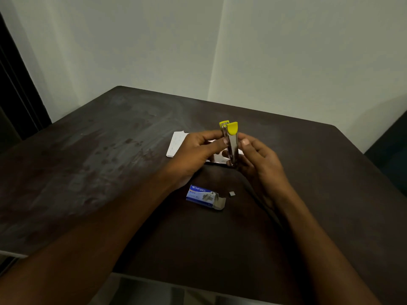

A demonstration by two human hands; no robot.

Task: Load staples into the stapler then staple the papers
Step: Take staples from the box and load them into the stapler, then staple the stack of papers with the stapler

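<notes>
A small metal stapler [231, 139] with yellow plastic ends stands upright above the table, its two yellow tips slightly apart at the top. My left hand [198, 150] pinches it from the left and my right hand [259, 159] holds it from the right. White papers [176, 143] lie on the table behind my left hand, partly hidden. Nearer to me lies a blue staple box [203, 196] with its end flap open. A small strip of staples [231, 193] rests just right of the box.
The dark brown table [99, 168] sits in a corner of pale walls [286, 51]. Its near edge runs along the bottom of the view. A dark door frame [13, 84] stands at the far left.
</notes>
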